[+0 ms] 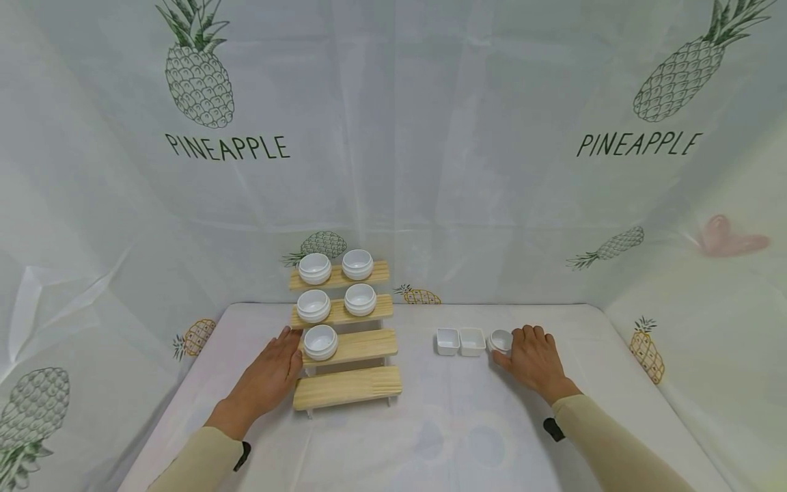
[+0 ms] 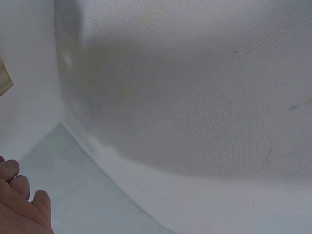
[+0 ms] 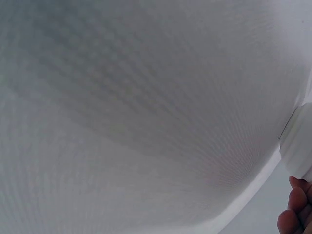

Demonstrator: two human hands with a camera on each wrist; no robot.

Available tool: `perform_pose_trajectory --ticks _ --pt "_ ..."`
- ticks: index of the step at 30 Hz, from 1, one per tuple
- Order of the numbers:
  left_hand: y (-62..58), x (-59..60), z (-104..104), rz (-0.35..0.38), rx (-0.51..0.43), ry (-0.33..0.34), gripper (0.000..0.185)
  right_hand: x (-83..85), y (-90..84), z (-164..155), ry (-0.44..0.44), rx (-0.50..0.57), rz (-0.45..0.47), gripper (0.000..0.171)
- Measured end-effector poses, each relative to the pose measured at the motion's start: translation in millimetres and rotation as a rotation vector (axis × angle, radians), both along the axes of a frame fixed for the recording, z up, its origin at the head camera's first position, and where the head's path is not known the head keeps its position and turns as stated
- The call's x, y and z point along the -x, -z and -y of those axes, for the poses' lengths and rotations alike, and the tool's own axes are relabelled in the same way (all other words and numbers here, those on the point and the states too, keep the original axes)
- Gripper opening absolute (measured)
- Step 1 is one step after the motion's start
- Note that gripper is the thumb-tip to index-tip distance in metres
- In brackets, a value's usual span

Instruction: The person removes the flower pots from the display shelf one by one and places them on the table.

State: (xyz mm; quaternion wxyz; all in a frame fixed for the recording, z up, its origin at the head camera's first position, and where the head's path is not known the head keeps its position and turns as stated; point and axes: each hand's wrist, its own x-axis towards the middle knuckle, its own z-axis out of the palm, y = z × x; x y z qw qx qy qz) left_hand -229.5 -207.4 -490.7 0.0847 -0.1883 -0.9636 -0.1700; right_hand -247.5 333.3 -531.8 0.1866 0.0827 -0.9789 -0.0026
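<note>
A tiered wooden stand [image 1: 347,388] with four-sided pale planks carries several small round white bowls on its upper tiers. My left hand [image 1: 270,374] lies along the stand's left side, fingers fairly straight, fingertips right at the second and third planks. One round bowl [image 1: 320,342] sits on the second plank from the front, close by those fingers. Over on the right, my right hand [image 1: 536,359] grips another small round white bowl [image 1: 501,339], thumb at its near side. The right wrist view shows curled fingers against this white bowl [image 3: 297,144].
Two square white dishes stand side by side, the left dish [image 1: 447,341] and the right dish [image 1: 472,342], just left of the right hand's bowl. A white cloth covers the table [image 1: 424,417]. Behind it hangs a pineapple-printed curtain [image 1: 430,171].
</note>
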Motion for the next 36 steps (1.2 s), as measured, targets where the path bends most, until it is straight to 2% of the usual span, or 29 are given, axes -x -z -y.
perform_pose_trajectory --ticks 8,19,24,29,36 --pt "1.5 1.3 1 0.012 0.006 -0.001 0.055 0.6 1.3 2 -0.012 0.005 -0.019 0.055" --pt "1.6 1.6 3 0.016 0.014 0.002 0.057 -1.8 -8.2 5 0.011 0.033 0.059 0.064" --pt "2.6 1.0 4 0.004 0.01 0.007 0.057 0.1 -20.2 12 -0.016 0.071 -0.002 0.068" --pt "4.4 1.5 5 0.009 0.027 0.002 0.058 1.9 -38.8 47 -0.099 0.107 -0.119 0.062" --pt "-2.6 -1.5 4 -0.01 0.06 0.001 0.058 -1.4 -74.9 131 -0.23 0.126 -0.229 0.064"
